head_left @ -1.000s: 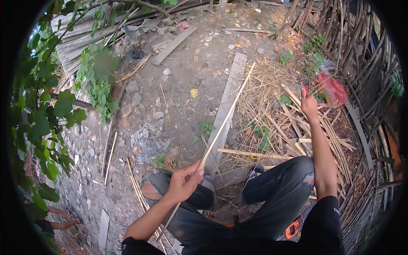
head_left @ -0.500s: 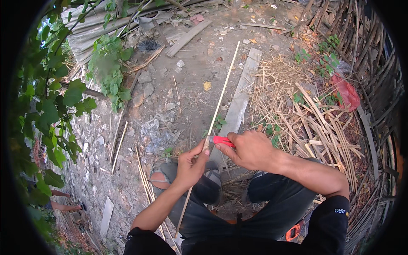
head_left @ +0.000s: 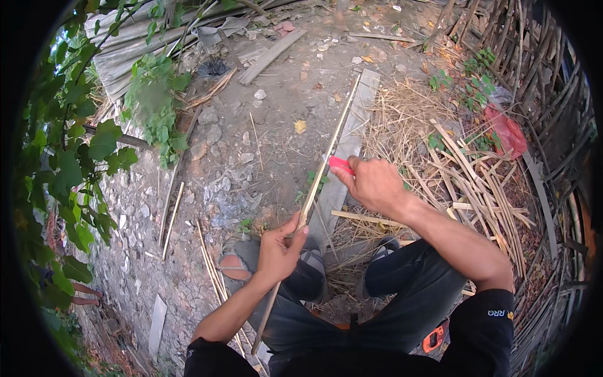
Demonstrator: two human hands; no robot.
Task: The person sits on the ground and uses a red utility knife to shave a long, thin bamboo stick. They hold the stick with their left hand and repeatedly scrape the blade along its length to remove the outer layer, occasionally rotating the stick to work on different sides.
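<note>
A long, thin bamboo strip (head_left: 318,182) runs slantwise from beside my left thigh up toward the far ground. My left hand (head_left: 281,254) pinches it above my left knee, thumb and fingers closed round it. Farther along the strip, my right hand (head_left: 380,185) grips a red-handled knife (head_left: 341,165). The knife's front end lies against the strip's right side; its blade is hardly visible here. Under the strip's far part lies a grey wooden board (head_left: 352,135), flat on the ground between my feet and beyond.
Several split strips (head_left: 483,188) and dry straw (head_left: 408,119) lie to the right, by a red plastic bag (head_left: 504,132) and a stick fence (head_left: 540,81). Leafy vines (head_left: 75,163) hang at left. An orange-handled tool (head_left: 433,339) rests by my right hip. Another person's leg (head_left: 86,295) shows at far left.
My right hand has slid the knife away from my left hand, up along the strip. The strip's far end has tilted slightly right, over the board. My left hand keeps its grip.
</note>
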